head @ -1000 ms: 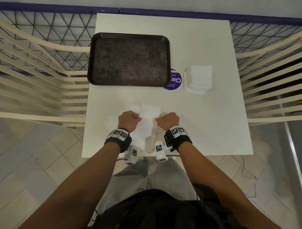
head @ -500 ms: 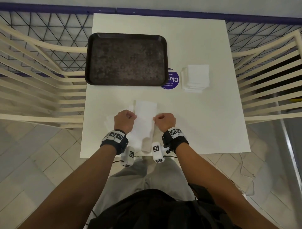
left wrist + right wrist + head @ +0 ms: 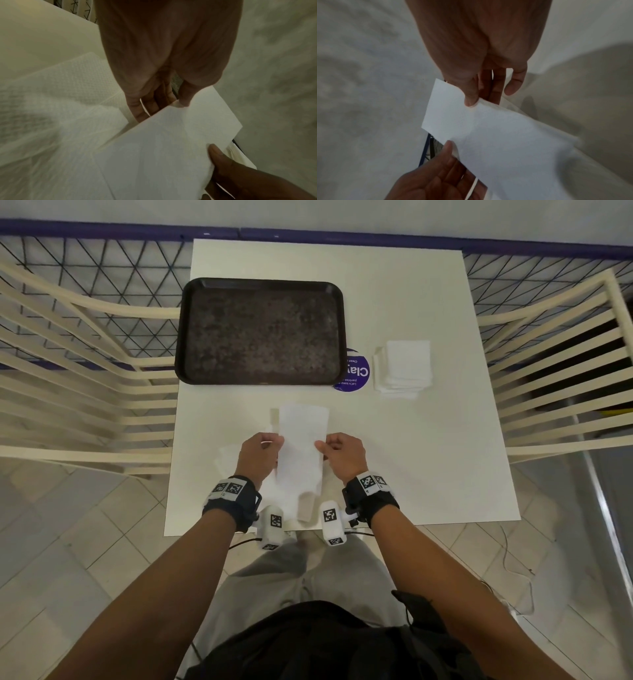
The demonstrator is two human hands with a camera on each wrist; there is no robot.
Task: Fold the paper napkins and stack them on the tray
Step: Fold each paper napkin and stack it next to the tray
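Observation:
I hold a white paper napkin (image 3: 303,446) as a long narrow strip just above the near part of the white table (image 3: 428,467). My left hand (image 3: 277,445) pinches its left edge, thumb on top, as the left wrist view shows (image 3: 178,104). My right hand (image 3: 320,445) pinches the right edge (image 3: 471,102). More textured napkin paper (image 3: 224,460) lies flat under and left of my left hand (image 3: 60,94); I cannot tell whether it is the same sheet. The dark brown tray (image 3: 181,337) sits at the far left with nothing on it.
A stack of white napkins (image 3: 404,368) sits right of the tray. A round purple sticker (image 3: 358,374) shows between them. Cream slatted chair backs (image 3: 85,405) flank the table on both sides. A black mesh railing (image 3: 102,268) runs behind.
Both hands keep hold of the napkin. Its far end now reaches a little closer to the tray, and both thumbs show on the paper's edges.

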